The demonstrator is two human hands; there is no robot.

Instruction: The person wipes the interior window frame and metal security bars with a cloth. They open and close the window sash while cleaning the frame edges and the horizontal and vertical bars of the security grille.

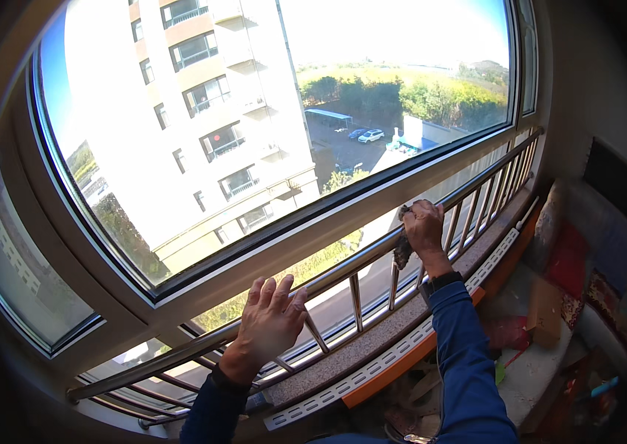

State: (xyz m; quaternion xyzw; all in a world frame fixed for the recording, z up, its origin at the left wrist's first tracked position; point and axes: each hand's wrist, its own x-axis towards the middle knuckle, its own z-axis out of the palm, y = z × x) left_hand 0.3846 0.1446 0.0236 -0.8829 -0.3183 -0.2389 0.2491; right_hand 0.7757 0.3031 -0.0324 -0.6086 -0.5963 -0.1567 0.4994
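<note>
A shiny metal railing (pixel 358 260) runs slantwise in front of a large window, with upright bars below its top rail. My right hand (pixel 424 231) is closed around a dark grey, crumpled rag (pixel 402 251) and presses it to the top rail. Part of the rag hangs down below the rail. Further left, my left hand (pixel 269 323) lies over the same rail with its fingers stretched out and a little apart. It holds nothing I can see; its palm side is hidden. Both forearms are in blue sleeves.
The window frame (pixel 350 203) stands just behind the railing, above a speckled stone sill (pixel 350 354). A white slotted strip (pixel 395 360) with orange edging runs below. At the lower right are a cardboard box (pixel 545 312), a red bag (pixel 507 332) and other clutter.
</note>
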